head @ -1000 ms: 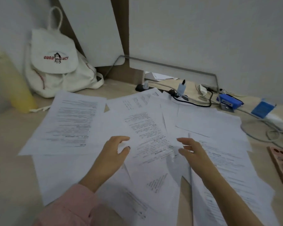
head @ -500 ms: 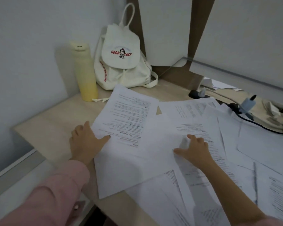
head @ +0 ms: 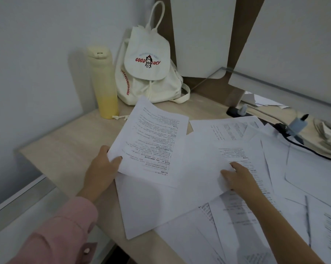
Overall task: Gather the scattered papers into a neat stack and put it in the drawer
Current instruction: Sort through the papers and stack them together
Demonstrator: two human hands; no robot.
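Partly hidden under printed sheet point(head: 151, 141): left hand point(head: 101, 168) fingers; text illegible.

The left arm wears a pink sleeve point(head: 61, 231), soft and loosely creased; its cuff point(head: 84, 208) ends at the wrist, and a small tab with a pale round button point(head: 87, 250) sits on the underside near the lower edge of the view; the left hand point(head: 101, 168) is bare, without rings or a watch; the right forearm point(head: 279, 223) is bare all along its visible length; the right hand point(head: 239, 178) is also bare, and its nails are too blurred to describe.
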